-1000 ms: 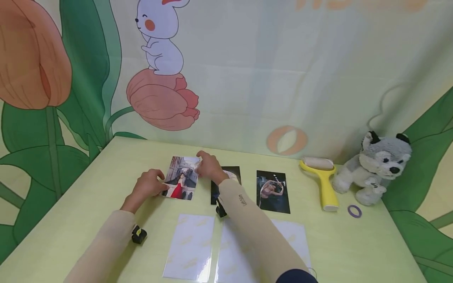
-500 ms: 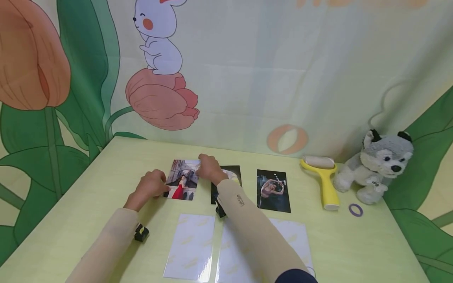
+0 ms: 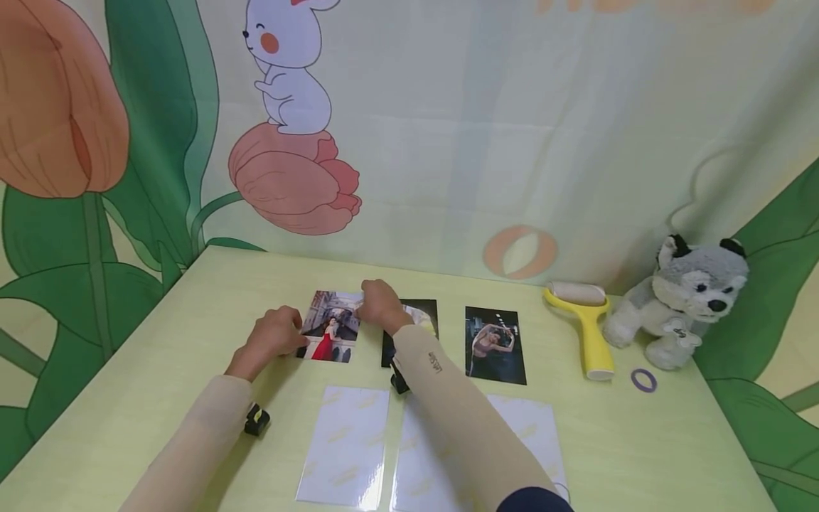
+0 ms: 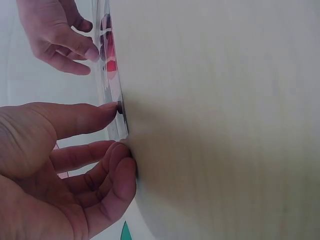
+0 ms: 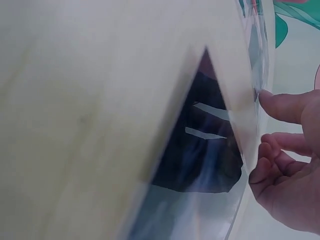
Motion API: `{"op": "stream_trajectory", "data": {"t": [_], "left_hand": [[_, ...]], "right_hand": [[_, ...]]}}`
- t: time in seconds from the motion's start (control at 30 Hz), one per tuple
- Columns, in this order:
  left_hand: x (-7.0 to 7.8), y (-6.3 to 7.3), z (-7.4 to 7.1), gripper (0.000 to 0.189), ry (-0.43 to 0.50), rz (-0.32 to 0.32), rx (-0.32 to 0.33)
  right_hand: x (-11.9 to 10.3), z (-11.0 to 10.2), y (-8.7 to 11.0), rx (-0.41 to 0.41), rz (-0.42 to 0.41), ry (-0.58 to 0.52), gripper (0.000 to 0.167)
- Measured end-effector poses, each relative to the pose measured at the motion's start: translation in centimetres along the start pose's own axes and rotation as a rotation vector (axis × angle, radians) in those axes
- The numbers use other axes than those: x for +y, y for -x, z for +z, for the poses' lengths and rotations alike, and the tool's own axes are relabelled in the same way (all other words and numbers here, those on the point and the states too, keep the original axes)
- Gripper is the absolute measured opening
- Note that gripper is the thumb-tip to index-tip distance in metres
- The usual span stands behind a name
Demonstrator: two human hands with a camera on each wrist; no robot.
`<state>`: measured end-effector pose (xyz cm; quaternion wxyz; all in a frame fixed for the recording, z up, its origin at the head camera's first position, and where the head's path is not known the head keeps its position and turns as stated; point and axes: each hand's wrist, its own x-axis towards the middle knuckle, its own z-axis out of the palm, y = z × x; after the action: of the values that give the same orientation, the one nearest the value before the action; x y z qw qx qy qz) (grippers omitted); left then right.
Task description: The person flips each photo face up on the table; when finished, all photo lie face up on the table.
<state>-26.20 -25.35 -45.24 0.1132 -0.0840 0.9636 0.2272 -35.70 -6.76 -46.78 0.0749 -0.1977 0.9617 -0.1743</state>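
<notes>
A glossy photo (image 3: 330, 326) of a figure in a red dress lies on the table at the left of a row of photos. My left hand (image 3: 274, 334) holds its lower left corner, thumb on the edge and fingers curled beside it in the left wrist view. At the upper right edge, my right hand (image 3: 380, 304) grips the photo with thumb and curled fingers. A dark photo (image 3: 427, 307) is partly hidden behind the right hand and sleeve. Further right lies another dark photo (image 3: 494, 347) of a stretching figure.
Pale glossy sheets (image 3: 344, 446) lie along the front, partly under the right forearm. A yellow-handled roller (image 3: 593, 348), a purple ring (image 3: 643, 380) and a plush husky (image 3: 687, 299) are at the right. A printed curtain (image 3: 435, 142) hangs behind the table.
The red-dress photo has come slightly down and toward me, its upper edge lower than before. Both hands moved a little with it and stay at its edges.
</notes>
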Motion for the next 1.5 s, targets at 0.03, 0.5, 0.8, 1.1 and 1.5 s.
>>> {"op": "stream_trajectory", "data": {"t": [0.03, 0.5, 0.8, 1.1, 1.5], "left_hand": [[0.1, 0.0, 0.0, 0.035, -0.001, 0.002, -0.002], [0.6, 0.4, -0.5, 0.028, 0.016, 0.113, 0.127], [4.1, 0.9, 2.1, 0.02, -0.001, 0.389, 0.246], [7.8, 2.7, 4.7, 0.012, -0.102, 0.71, 0.309], [12.2, 5.5, 8.2, 0.024, -0.241, 1.045, 0.154]], "right_hand": [[0.2, -0.1, 0.1, 0.005, 0.003, -0.016, 0.051], [2.9, -4.3, 2.0, 0.117, -0.03, -0.426, 0.044], [5.8, -7.2, 4.7, 0.153, -0.04, -0.546, 0.043], [8.7, -9.1, 8.4, 0.189, -0.073, -0.531, 0.046], [14.0, -9.9, 15.7, 0.218, -0.069, -0.455, 0.052]]}}
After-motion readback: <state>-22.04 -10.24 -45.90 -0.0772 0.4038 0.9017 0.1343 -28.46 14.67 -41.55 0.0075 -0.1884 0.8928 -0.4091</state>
